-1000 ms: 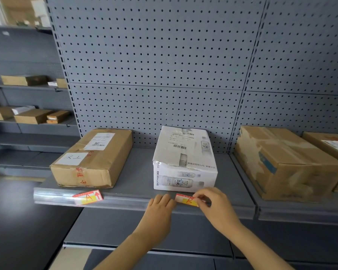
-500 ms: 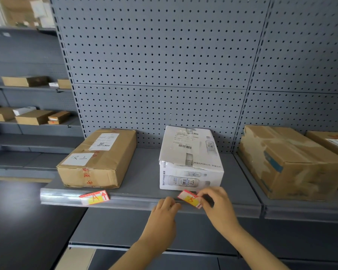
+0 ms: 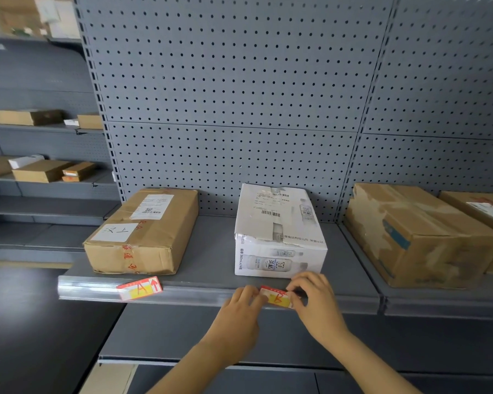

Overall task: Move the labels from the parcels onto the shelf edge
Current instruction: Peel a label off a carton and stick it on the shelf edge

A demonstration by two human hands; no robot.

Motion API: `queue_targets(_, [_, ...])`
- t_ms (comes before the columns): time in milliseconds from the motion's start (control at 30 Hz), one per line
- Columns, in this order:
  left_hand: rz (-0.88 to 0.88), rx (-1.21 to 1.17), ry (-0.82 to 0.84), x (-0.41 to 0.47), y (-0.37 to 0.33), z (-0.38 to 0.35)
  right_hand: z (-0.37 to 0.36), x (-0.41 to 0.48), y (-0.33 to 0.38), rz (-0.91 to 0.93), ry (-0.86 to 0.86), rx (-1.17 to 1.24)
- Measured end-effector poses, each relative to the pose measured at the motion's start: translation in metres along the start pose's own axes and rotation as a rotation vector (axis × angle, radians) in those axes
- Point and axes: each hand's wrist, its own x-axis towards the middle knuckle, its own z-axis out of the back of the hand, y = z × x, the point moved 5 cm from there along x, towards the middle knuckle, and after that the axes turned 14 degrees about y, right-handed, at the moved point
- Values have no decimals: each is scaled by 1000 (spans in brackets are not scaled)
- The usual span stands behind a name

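Since 0.5 s ago the red-and-yellow label has settled from tilted to flat against the shelf edge, below the white carton. The right hand pinches its right end and the left hand, fingers curled, holds its left end. Judgement: seating nearly complete.

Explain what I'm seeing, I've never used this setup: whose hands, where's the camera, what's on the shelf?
No machine: a person's bare hands, filmed by a camera worn on the head, looking forward and down. On the shelf sit a brown parcel, a white box and more brown boxes at right. One red-yellow label sits on the shelf edge. The fingers of the right hand pinch a second label at the edge below the white box; the left hand touches its left end.
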Motion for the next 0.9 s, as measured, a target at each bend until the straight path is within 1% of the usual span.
queue_targets(200, [-57, 64, 1, 0, -12, 5, 13, -8, -2, -27, -22, -15])
queue_targets(300, [-122, 93, 23, 10, -27, 3, 28, -19, -2, -19, -52, -46])
queue_targets(367, [-197, 92, 19, 22, -44, 1, 41, -30, -5, -9, -78, -70])
queue_targets(467, [-339, 66, 5, 45, -77, -2, 64, -51, -17, -24, -125, -115])
queue_targets(633, [-454, 12, -49, 87, -137, 9, 120, -101, -53, -162, -208, -160])
queue_targets(800, [-588, -53, -46, 126, -219, 16, 184, -150, -109, -308, -129, -266])
queue_targets(900, [-609, -70, -63, 148, -267, 24, 225, -177, -141, -372, -123, -250])
